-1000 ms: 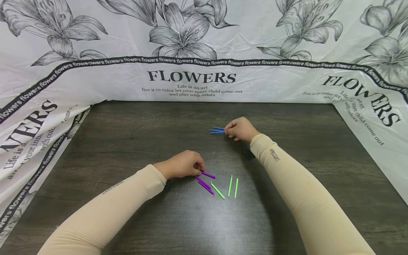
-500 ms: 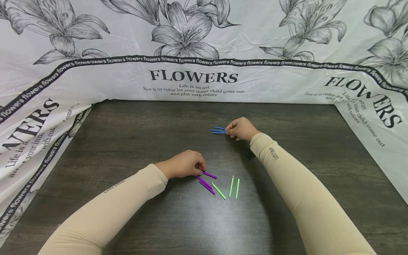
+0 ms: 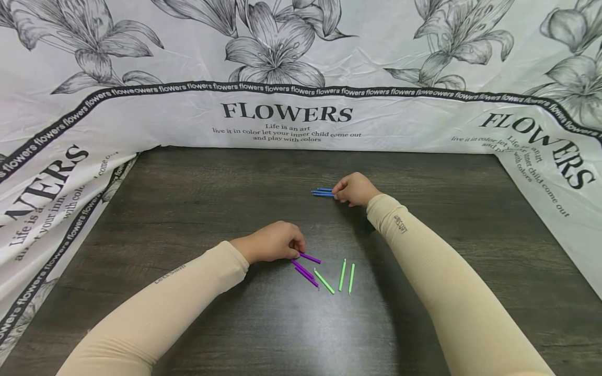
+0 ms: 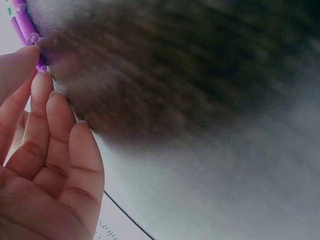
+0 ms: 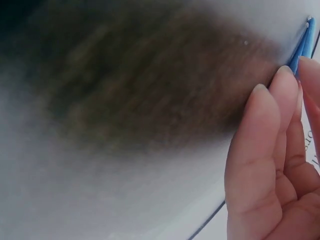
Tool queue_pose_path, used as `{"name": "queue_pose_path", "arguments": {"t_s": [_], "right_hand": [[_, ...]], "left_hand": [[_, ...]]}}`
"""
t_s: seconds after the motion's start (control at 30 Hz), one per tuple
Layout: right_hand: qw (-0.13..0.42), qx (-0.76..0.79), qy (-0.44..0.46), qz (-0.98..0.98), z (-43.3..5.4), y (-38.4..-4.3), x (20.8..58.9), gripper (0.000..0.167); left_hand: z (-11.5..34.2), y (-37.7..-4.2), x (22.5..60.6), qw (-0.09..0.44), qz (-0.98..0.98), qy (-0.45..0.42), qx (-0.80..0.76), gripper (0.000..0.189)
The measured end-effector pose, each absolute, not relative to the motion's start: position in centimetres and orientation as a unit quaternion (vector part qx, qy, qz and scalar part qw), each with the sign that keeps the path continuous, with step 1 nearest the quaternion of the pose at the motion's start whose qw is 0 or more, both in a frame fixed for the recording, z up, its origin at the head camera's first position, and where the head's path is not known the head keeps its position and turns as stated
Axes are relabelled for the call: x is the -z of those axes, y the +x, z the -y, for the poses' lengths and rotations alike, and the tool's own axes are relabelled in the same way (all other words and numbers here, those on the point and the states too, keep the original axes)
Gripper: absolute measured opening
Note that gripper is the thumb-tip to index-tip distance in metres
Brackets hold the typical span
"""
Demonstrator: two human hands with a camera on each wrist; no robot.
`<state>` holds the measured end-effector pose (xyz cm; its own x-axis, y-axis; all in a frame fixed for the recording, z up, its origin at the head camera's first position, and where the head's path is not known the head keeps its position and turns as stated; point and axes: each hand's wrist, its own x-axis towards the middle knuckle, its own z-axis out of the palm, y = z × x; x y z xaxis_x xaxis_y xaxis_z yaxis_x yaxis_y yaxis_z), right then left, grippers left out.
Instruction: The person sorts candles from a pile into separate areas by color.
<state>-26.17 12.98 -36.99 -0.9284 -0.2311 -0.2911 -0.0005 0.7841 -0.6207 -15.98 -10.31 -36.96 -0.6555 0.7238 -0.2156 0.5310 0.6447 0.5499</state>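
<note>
On the dark table, my left hand (image 3: 275,242) pinches the end of a purple candle (image 3: 310,258) between thumb and fingertips. Two more purple candles (image 3: 305,275) lie side by side just below it, their upper ends close to the thumb. Farther back, my right hand (image 3: 356,189) pinches the ends of several thin blue candles (image 3: 323,193), which point left. The right wrist view shows the blue candles (image 5: 303,47) bunched between thumb and fingers. In the left wrist view, purple candles (image 4: 25,22) appear at the thumb tip, partly covered by the hand.
Three green candles lie right of the purple ones: a slanted green candle (image 3: 324,281) and two nearly upright in view, the left one (image 3: 342,275) and the right one (image 3: 351,279). A white flower-printed cloth (image 3: 188,120) borders the dark wooden table (image 3: 226,183) behind and at both sides.
The blue candles, fanned apart before, now lie closer together in my right hand. My left hand and the purple and green candles hold almost still; the whole view shifts slightly.
</note>
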Motion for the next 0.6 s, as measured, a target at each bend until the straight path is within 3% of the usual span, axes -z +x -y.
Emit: {"name": "queue_pose_path", "arguments": {"t_s": [0.6], "right_hand": [[0.171, 0.303, -0.066, -0.935, -12.49, -26.12, 36.88, 0.011]], "left_hand": [[10.35, -16.03, 37.17, 0.205, -0.88, 0.364, -0.223, 0.009]]}}
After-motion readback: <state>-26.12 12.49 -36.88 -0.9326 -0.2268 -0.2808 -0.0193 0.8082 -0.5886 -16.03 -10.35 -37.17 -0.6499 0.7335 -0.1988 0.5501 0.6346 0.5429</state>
